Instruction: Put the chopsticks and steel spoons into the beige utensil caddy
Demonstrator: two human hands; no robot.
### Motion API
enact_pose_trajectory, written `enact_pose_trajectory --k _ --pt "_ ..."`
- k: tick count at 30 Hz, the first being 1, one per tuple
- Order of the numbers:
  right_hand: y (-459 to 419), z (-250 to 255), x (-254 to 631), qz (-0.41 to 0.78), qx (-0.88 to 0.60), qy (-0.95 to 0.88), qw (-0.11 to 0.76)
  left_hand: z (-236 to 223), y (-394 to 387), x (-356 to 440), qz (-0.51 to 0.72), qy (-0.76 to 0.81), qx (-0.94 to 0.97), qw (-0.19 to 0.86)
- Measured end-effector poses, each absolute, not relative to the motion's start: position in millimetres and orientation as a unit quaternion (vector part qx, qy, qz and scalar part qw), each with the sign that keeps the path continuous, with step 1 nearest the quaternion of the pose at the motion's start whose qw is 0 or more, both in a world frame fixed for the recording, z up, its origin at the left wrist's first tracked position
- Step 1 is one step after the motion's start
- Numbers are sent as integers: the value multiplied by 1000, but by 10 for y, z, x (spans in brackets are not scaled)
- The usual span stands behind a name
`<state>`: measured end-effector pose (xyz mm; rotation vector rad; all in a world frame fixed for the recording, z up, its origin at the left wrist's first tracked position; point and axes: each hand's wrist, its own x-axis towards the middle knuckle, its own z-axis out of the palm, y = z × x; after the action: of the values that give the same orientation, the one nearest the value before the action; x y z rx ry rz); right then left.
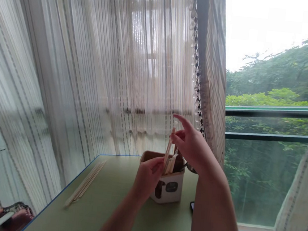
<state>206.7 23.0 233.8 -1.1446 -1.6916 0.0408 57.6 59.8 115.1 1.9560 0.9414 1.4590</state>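
My left hand (149, 177) is closed around the lower part of a pair of light wooden chopsticks (168, 147), at the near left side of a white utensil box (166, 195) with a brown rim. Higher up, my right hand (191, 142) pinches the same chopsticks near their top, its index finger stretched out. A small clear bit, perhaps plastic wrap, shows above their tips. More pale sticks and a dark handle stand inside the box, partly hidden by my hands. To the left, several wooden chopsticks (86, 183) lie side by side on the pale green table (113, 198).
Behind the table hangs a sheer striped curtain (93, 69). A dark phone-like object (191, 207) is half hidden by my right forearm. A round dark object (191, 168) sits behind the box. Window rails (268, 114) run at the right.
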Motion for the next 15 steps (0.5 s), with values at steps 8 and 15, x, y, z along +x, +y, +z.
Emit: enact_pose_trajectory --k 8,15 --pt "187 2339 2049 13 -490 -729 478 1058 575 646 518 370 740 217" --pt "216 2296 2105 36 -508 -768 388 1033 560 660 531 377 727 217"
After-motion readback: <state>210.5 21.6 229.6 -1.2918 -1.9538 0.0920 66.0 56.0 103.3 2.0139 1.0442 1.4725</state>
